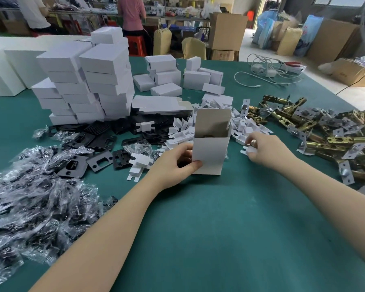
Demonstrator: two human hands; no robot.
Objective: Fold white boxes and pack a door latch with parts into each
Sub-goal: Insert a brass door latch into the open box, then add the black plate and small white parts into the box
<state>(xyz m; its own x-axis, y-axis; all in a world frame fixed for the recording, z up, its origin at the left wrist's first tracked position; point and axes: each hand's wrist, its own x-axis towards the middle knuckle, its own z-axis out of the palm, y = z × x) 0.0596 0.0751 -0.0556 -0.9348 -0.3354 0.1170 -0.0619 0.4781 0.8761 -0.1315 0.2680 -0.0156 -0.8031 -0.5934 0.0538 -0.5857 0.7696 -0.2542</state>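
A white box (210, 153) stands upright on the green table (230, 218) with its top flap open; something dark shows inside. My left hand (175, 163) grips its lower left side, thumb on the front face. To the right, my right hand (263, 149) pinches a white cardboard insert (249, 149) at the edge of a heap of such inserts (240, 125). Brass door latches (325, 135) lie in a pile at the right. Black strike plates (101, 142) and clear bags of parts (34, 199) lie at the left.
Stacked closed white boxes (89, 81) rise at the back left, with flat unfolded box blanks (160, 105) beside them. White cables (268, 70) lie at the far right of the table. People and cardboard cartons (227, 32) are behind the table.
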